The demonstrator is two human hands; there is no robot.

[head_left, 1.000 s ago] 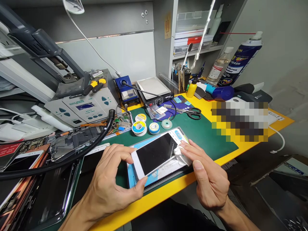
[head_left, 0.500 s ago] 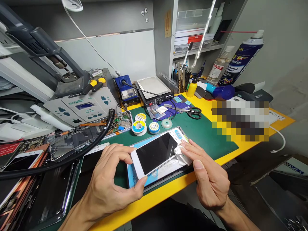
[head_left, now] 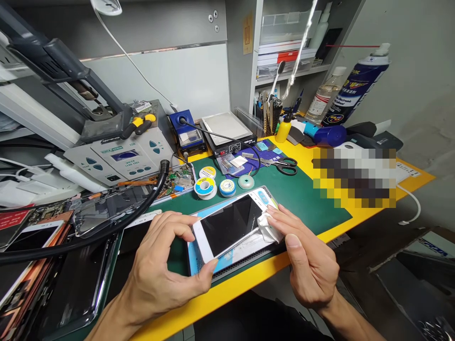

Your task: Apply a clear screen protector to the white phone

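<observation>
A white smartphone (head_left: 231, 225) with a dark screen is tilted over a blue and white mat with a black perforated edge (head_left: 231, 270). My left hand (head_left: 163, 265) grips its near-left end between the thumb and fingers. Against the phone's right end, my right hand (head_left: 307, 260) has its fingers pressed on a crumpled white tissue (head_left: 269, 229). The tissue covers part of that end and its lower corner. Pale streaks show on the glass beside the tissue.
Solder spools (head_left: 205, 188) and a round green-white tin (head_left: 245, 182) sit behind the phone. Scissors (head_left: 284, 165) lie farther back. A black hose (head_left: 149, 208) crosses the left side near a hot-air station (head_left: 124, 156). Stacked phones (head_left: 31, 255) fill the left edge.
Almost nothing differs. Both hands keep their hold on the phone and tissue, and the view shifts very slightly.
</observation>
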